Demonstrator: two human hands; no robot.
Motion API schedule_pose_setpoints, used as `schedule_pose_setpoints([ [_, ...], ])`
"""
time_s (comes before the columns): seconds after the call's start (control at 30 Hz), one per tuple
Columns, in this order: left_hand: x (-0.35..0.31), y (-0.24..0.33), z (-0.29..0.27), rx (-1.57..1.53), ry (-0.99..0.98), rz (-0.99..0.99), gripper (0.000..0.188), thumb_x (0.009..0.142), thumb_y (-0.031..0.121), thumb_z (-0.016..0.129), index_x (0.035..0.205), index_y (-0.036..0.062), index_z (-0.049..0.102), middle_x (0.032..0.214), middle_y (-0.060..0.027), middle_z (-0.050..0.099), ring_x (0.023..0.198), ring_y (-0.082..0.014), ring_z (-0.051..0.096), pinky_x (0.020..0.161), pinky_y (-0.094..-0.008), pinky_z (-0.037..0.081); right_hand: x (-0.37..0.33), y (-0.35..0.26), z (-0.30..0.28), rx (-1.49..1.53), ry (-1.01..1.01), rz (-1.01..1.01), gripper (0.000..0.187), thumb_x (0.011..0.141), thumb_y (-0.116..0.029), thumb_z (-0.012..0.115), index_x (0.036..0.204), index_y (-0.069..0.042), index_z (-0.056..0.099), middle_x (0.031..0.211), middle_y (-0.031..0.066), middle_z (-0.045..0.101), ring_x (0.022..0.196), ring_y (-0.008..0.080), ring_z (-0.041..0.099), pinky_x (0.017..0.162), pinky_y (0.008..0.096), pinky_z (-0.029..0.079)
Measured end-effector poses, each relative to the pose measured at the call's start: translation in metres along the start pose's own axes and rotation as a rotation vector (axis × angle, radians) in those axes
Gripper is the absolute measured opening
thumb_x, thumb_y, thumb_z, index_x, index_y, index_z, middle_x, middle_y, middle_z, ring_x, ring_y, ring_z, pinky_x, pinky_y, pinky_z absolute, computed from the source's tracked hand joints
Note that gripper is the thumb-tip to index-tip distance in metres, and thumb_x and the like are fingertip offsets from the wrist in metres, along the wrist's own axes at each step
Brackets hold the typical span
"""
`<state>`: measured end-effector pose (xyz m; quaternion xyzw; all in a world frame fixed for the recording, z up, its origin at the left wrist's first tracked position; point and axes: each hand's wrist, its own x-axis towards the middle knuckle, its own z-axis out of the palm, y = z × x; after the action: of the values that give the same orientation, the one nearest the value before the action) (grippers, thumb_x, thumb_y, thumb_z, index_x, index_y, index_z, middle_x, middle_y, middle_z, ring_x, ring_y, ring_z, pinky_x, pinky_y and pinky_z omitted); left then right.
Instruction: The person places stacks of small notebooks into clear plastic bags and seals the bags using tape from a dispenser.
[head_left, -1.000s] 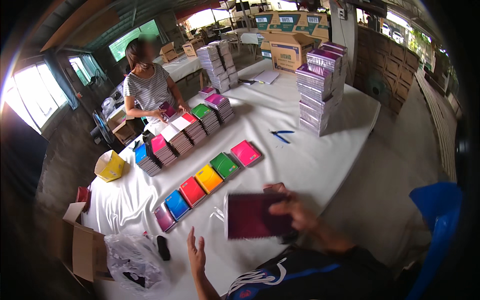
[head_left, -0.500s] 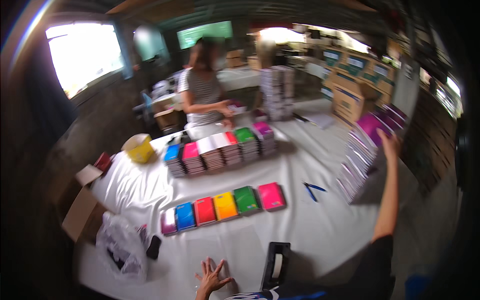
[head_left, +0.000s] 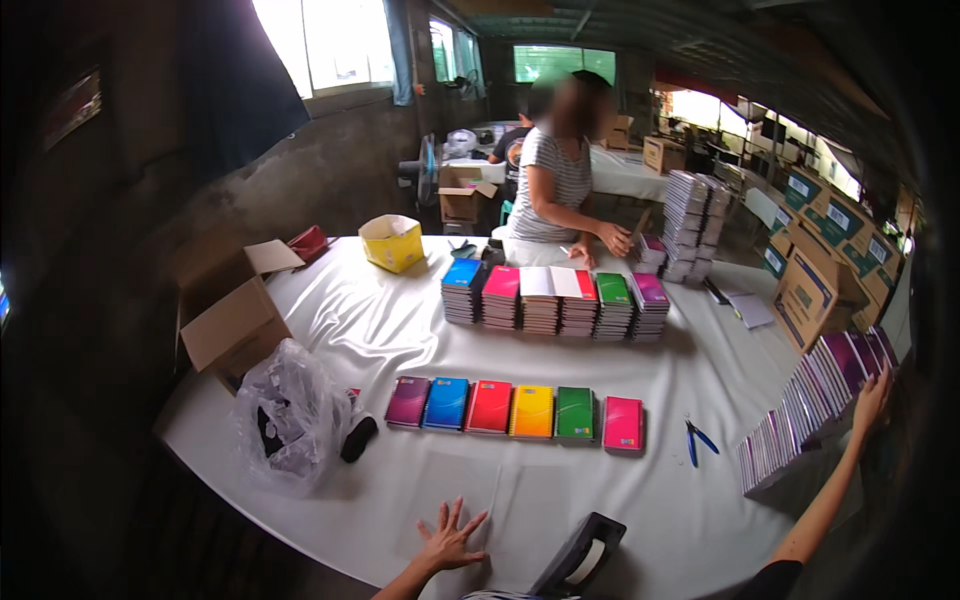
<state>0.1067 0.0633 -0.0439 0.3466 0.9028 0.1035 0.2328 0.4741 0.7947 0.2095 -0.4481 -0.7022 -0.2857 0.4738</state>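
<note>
One white-draped table (head_left: 400,335), grey wall (head_left: 350,145), bright window (head_left: 345,45).
Left hand (head_left: 450,543) open, spread; right hand (head_left: 873,396) touching notebook stack (head_left: 800,410), grip unclear.

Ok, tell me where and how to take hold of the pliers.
Grip the pliers by both blue handles, coming from above and the near side, probably with the right hand. They lie flat on the cloth, handles spread toward you and head pointing away, so one hand should be able to close around both.
</note>
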Motion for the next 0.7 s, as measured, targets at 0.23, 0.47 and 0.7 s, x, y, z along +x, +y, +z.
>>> schedule_pose_setpoints([
  [0.23, -0.004, 0.008, -0.011, 0.091, 0.097, 0.091, 0.075, 0.068, 0.074, 0.054, 0.135, 0.0492, 0.031, 0.153, -0.0063, -0.007, 0.133, -0.0525, 0.001, 0.080, -0.0835, 0.016, 0.038, -0.110, -0.066, 0.545, -0.224, 0.064, 0.053, 0.083, -0.011, 0.061, 0.132, -0.011, 0.040, 0.074, 0.0056, 0.056, 0.065, 0.0141, 0.053, 0.058, 0.0295, 0.042],
  [0.47, -0.005, -0.001, -0.013, 0.121, 0.003, 0.034, 0.084, 0.068, 0.072, 0.057, 0.140, 0.0421, 0.025, 0.153, -0.0080, -0.002, 0.135, -0.0488, -0.001, 0.081, -0.0829, 0.018, -0.002, -0.451, -0.135, 1.084, -1.029, -0.199, 0.074, 0.079, -0.010, 0.066, 0.142, -0.009, 0.028, 0.057, 0.0037, 0.058, 0.049, 0.0076, 0.051, 0.046, 0.0258, 0.041],
  [0.7, -0.004, -0.009, -0.022, 0.071, 0.251, 0.105, 0.072, 0.079, 0.065, 0.051, 0.140, 0.0334, 0.030, 0.151, -0.0095, 0.015, 0.138, -0.0411, 0.005, 0.086, -0.0773, 0.022, -0.029, -0.650, -0.188, 1.132, -1.092, -0.370, 0.088, 0.080, -0.028, 0.068, 0.144, -0.001, 0.013, 0.061, 0.0091, 0.062, 0.059, 0.0143, 0.060, 0.061, 0.0283, 0.049],
])
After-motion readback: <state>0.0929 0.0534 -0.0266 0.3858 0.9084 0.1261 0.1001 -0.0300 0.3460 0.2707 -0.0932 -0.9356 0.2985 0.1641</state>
